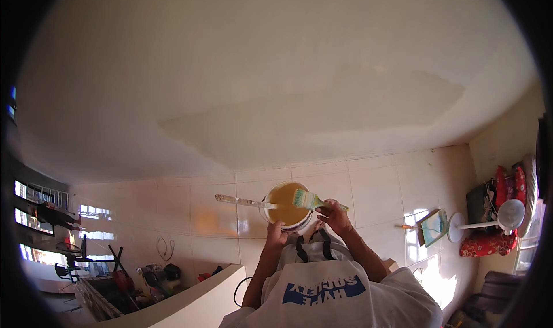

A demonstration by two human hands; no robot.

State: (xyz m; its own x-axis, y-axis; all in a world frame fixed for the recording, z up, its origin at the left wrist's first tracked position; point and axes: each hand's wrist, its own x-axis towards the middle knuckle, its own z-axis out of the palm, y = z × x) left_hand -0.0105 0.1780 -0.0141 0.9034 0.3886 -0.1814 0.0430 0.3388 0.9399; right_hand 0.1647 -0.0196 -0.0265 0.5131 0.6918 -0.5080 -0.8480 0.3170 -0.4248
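My left hand [275, 232] grips the near-left rim of a white bucket [305, 224] of yellowish-tan liquid [284, 215]. A long, pale, stained stick [233, 199] rests in the bucket, reaching out over its left rim. My right hand [334, 213] is closed on the handle of a wide paintbrush [308, 199], whose bristles are held over the liquid at the bucket's right side. Beyond the bucket rises a pale wall [288, 51] with a large darker, damp-looking patch [374, 112].
Tiled floor [374, 190] runs along the wall. At right are a white pedestal fan [510, 215], a dustpan [432, 229] and red floral cushions [484, 247]. At lower left are a low partition [196, 293], piled items [155, 279], chairs, and a dark-clothed person [52, 215] by windows.
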